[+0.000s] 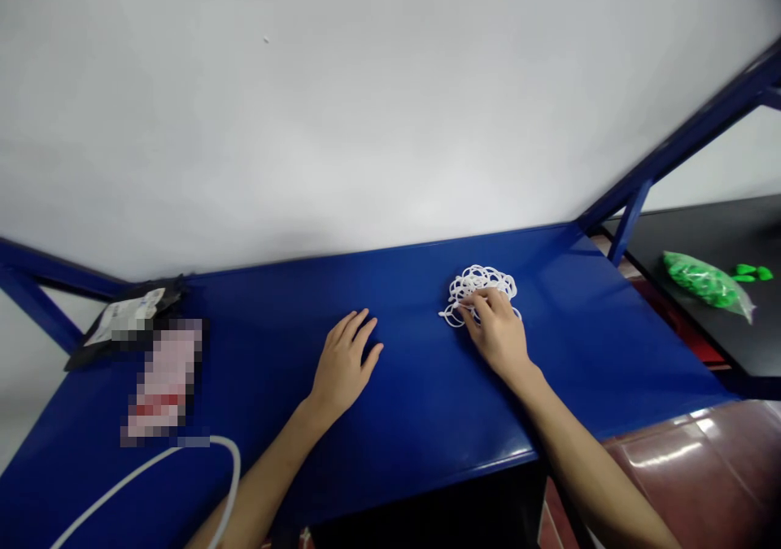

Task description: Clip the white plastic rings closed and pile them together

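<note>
A pile of thin white plastic loops lies on the blue tabletop, right of the middle. My right hand is over the near side of this pile, its thumb and fingertips pinched together on a white loop. Part of the pile is hidden behind the fingers. At the near left edge of the pile, one loop with a short tail sticks out. Palm down on the table, my left hand rests with its fingers spread and holds nothing, well to the left of the loops.
A black package with a white label and a blurred pinkish item lie at the left. A white cable arcs across my left forearm. Blue frame bars flank the table. On a dark table at right sits a bag of green pieces.
</note>
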